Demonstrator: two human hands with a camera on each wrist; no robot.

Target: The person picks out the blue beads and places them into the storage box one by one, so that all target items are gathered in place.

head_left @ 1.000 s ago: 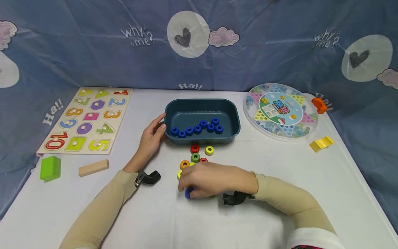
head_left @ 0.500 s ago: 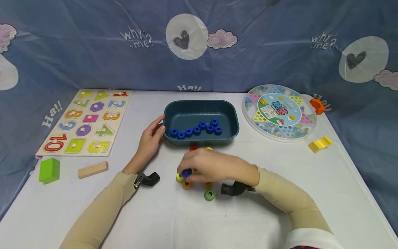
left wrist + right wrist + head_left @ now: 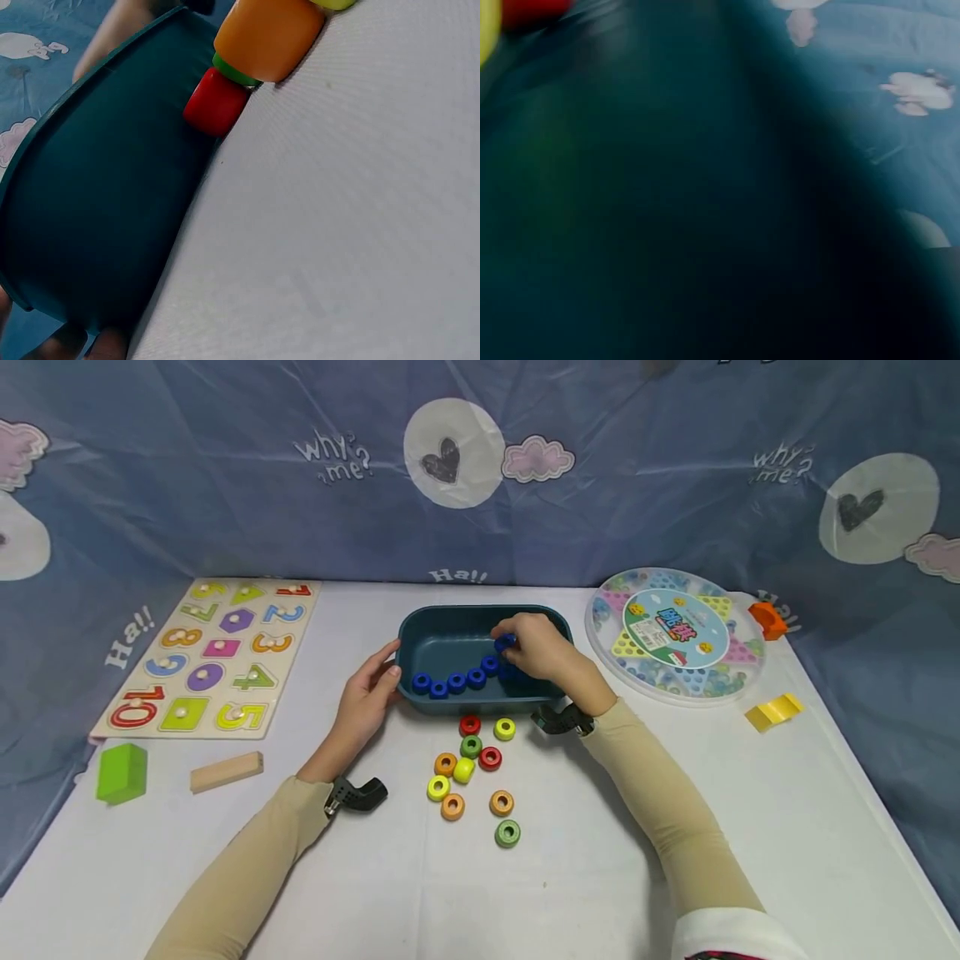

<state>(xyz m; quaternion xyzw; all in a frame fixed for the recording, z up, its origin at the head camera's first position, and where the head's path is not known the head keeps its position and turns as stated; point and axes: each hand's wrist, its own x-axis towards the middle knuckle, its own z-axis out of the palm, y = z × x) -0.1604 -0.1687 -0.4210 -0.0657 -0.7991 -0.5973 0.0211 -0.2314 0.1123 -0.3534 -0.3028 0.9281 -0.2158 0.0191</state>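
A dark teal plastic tub (image 3: 450, 643) stands on the table with several blue beads (image 3: 457, 682) lying in a wavy row inside. My left hand (image 3: 363, 697) holds its left end, thumb and fingers spread round the outer wall; in the left wrist view the fingertips (image 3: 109, 345) show against it. Inside the tub's right half, my right hand (image 3: 542, 647) pinches one blue bead (image 3: 504, 642) between thumb and fingers, close over the other beads. That hand partly covers the beads beneath. Mostly dark, blurred tub wall (image 3: 652, 195) fills the right wrist view.
Loose red, yellow, green and orange beads (image 3: 452, 807) lie in front of the tub. At left are a number puzzle board (image 3: 217, 672), a green block (image 3: 122, 774) and a wooden block (image 3: 227, 772). A round game case (image 3: 675, 635), orange piece (image 3: 768, 621) and yellow piece (image 3: 774, 712) lie right.
My right hand has picked up a blue bead from among the loose beads and carried it up and forward into the tub. The left hand has stayed at the tub's left end.
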